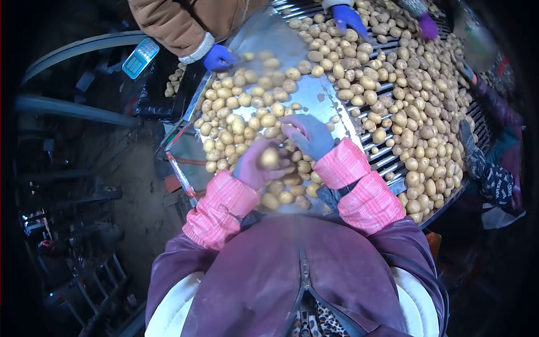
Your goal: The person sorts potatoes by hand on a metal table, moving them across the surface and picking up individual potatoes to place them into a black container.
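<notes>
My left hand (254, 167), in a pinkish glove, is closed around a potato (269, 158) at the near part of the metal tray. My right hand (314, 138), in a grey-blue glove, hovers just to the right over loose potatoes (304, 167). Its fingers are bent and a little apart, with nothing visible between them. Both forearms wear pink checked sleeve covers. More potatoes (227, 136) are spread over the tray (321, 100) ahead of and around my hands.
A slatted metal rack (383, 163) right of the tray carries a large heap of potatoes (418, 121). Blue-gloved hands (219, 58) of a co-worker are at the far left edge; other workers' hands reach in at the back and right. A turquoise calculator-like object (140, 58) lies at upper left.
</notes>
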Action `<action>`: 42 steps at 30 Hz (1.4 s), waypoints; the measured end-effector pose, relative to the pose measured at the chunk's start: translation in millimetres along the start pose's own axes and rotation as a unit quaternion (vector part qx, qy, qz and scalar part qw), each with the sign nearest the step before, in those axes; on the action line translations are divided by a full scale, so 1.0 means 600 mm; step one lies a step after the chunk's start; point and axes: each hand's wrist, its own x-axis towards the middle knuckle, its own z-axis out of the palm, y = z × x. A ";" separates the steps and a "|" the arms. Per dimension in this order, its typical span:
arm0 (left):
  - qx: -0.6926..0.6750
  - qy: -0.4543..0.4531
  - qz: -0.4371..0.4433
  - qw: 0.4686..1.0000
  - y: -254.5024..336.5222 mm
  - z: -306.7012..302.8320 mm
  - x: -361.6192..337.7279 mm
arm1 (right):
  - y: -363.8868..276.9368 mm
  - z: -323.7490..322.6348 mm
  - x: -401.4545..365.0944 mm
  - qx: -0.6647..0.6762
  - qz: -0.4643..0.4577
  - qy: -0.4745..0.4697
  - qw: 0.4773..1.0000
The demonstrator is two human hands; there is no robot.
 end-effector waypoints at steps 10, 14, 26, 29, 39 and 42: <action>-0.120 0.009 -0.042 0.992 -0.058 -0.045 -0.029 | 0.013 0.035 0.062 -0.149 0.049 -0.195 0.968; -0.052 -0.048 0.030 0.997 -0.051 -0.050 -0.055 | -0.049 0.005 0.002 0.483 0.221 -0.056 0.846; -0.194 -0.160 -0.016 0.968 -0.070 -0.057 -0.055 | -0.100 -0.027 -0.135 0.493 0.378 0.155 0.768; -0.186 -0.193 -0.008 0.963 -0.065 -0.059 -0.066 | -0.135 -0.021 -0.152 0.445 0.385 0.183 0.787; 0.012 -0.107 -0.088 0.990 -0.068 -0.026 -0.079 | 0.089 -0.124 -0.302 0.049 0.199 0.121 0.971; 0.059 -0.072 -0.103 0.990 -0.065 -0.002 -0.082 | 0.032 -0.139 -0.338 -0.240 0.157 -0.024 0.958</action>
